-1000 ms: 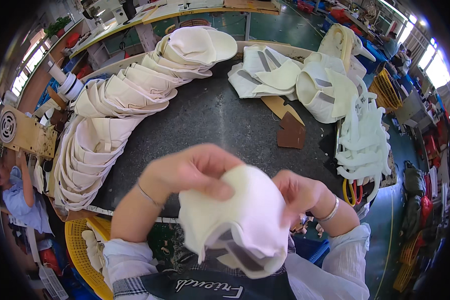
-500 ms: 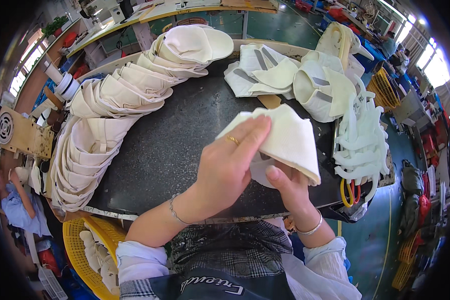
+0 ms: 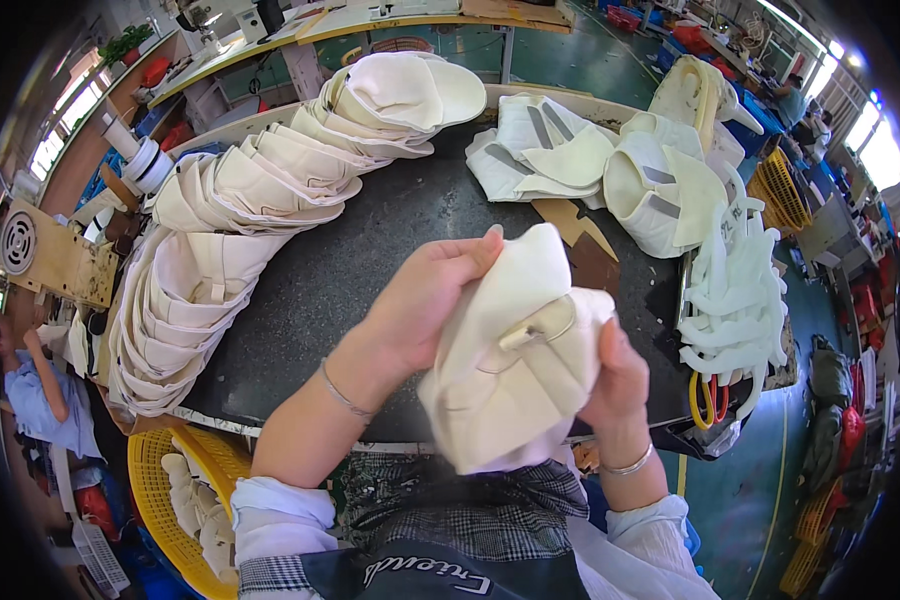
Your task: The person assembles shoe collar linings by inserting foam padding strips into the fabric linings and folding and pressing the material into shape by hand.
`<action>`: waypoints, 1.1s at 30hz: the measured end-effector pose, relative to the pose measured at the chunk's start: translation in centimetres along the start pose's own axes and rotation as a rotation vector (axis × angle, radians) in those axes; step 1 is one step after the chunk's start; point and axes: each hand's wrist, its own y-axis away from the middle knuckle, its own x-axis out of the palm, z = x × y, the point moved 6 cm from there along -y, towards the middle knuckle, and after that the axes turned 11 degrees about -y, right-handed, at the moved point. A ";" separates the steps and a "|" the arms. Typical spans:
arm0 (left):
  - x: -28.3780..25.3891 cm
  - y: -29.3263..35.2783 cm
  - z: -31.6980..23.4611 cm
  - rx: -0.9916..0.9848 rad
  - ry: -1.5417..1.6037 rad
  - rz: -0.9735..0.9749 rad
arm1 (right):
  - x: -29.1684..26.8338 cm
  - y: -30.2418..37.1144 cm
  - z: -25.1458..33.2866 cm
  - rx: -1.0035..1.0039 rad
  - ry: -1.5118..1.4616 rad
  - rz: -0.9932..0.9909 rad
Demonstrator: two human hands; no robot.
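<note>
I hold a cream-white fabric cap (image 3: 510,350) over the front of the dark table, tilted, with its rounded crown hanging toward me. A small strap and a slit-like opening show on its upper face. My left hand (image 3: 435,295) grips its upper left edge, thumb and fingers pinched on the cloth. On the other side, my right hand (image 3: 615,375) is closed on its right edge; some of those fingers are hidden behind the fabric. To the left curves a long row of nested cream caps (image 3: 270,175), the farthest one with its brim pointing right.
White fabric pieces with grey strips (image 3: 655,190) lie at the far right. Beside them is a pile of pale curved strips (image 3: 730,290), with scissors with red and yellow handles (image 3: 708,400) below. A yellow basket (image 3: 155,480) stands at lower left. Another person (image 3: 45,385) sits at left.
The cap has been turned and lowered toward me, so its strap and opening now face up. My left hand moved off its top to the left edge; the right hand moved to its right edge.
</note>
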 end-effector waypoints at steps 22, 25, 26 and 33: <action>-0.5 1.1 -5.1 0.116 -1.209 -0.079 | 1.0 -0.9 0.8 -0.316 0.415 0.038; 0.0 0.3 -4.7 0.396 -1.122 -0.151 | 0.7 -1.3 -0.8 -0.286 0.214 0.005; 0.3 0.7 -5.2 0.571 -1.084 -0.233 | 1.4 -1.6 -0.9 -0.281 0.215 0.006; -0.8 0.8 -3.8 0.351 -0.817 -0.294 | 3.0 -2.6 -1.3 -0.161 0.037 -0.141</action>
